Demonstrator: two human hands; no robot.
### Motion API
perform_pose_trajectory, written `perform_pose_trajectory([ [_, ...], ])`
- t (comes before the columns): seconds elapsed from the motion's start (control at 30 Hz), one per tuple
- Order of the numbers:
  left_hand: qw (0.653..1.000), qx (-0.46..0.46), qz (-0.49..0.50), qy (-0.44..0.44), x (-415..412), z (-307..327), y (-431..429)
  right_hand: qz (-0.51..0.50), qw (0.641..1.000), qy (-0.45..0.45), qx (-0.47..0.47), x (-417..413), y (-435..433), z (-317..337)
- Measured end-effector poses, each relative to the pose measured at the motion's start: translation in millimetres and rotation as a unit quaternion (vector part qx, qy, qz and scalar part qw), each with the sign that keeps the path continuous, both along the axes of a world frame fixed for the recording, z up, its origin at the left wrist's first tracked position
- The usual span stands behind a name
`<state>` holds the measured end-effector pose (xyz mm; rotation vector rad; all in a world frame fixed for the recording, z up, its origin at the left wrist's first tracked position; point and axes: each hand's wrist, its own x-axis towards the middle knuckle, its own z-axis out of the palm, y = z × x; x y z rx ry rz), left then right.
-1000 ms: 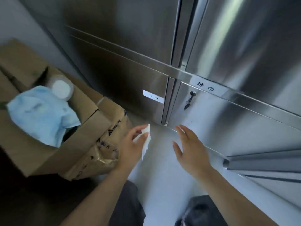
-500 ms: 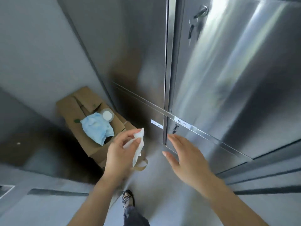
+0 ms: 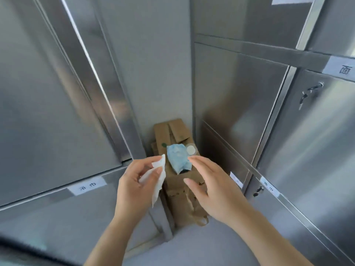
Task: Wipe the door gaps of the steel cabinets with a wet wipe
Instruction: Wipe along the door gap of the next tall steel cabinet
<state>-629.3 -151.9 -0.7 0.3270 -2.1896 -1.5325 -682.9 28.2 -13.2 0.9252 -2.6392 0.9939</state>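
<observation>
Pinched between thumb and fingertips of the left grip [image 3: 132, 187], the wet wipe [image 3: 159, 181] is held in the air just below the middle of the view, with its loose tail hanging toward six o'clock. It is judged to be held by one edge so that a fresh fold can be offered to a narrow seam. The right grip [image 3: 213, 191] is held at three o'clock of the wipe, apart from it, fingers straight and spread, with nothing in it. It may be meant to help fold the sheet, though that cannot be told. No steel is touched by either grip, so wiping here is judged not yet begun.

Two seams lie within reach. A horizontal door gap [image 3: 38, 192] runs at nine o'clock under the upper door of the left cabinet [image 3: 48, 112], and a vertical door gap [image 3: 272, 116] runs at two o'clock on the right cabinet [image 3: 307, 141], with keys [image 3: 307, 95] hung in a lock beside it.

At twelve o'clock, in the corner between the cabinets, a cardboard box [image 3: 172, 131] is stood on the floor with a blue cloth [image 3: 177, 157] and a white round lid [image 3: 190, 150] on top, probably tucked there clear of the doors.
</observation>
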Motion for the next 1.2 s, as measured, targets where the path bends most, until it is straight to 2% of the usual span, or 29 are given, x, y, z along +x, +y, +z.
perform_pose_trajectory([
  [0.33, 0.991, -0.053, 0.114, 0.052, 108, 77, -189, 0.136, 0.987, 0.053, -0.068, 55, -207, 68],
  [0.63, 0.975, -0.053, 0.172, 0.132, 186, 148, -328, 0.251, 0.948, 0.060, -0.185, 124, -384, 117],
  [0.87, 0.969, -0.075, 0.166, 0.166, 193, 176, -377, 0.286, 0.917, 0.047, -0.273, 133, -445, 144],
  [1.2, 0.954, -0.136, 0.161, 0.213, 169, 210, -382, 0.335, 0.880, 0.058, -0.331, 96, -458, 181],
])
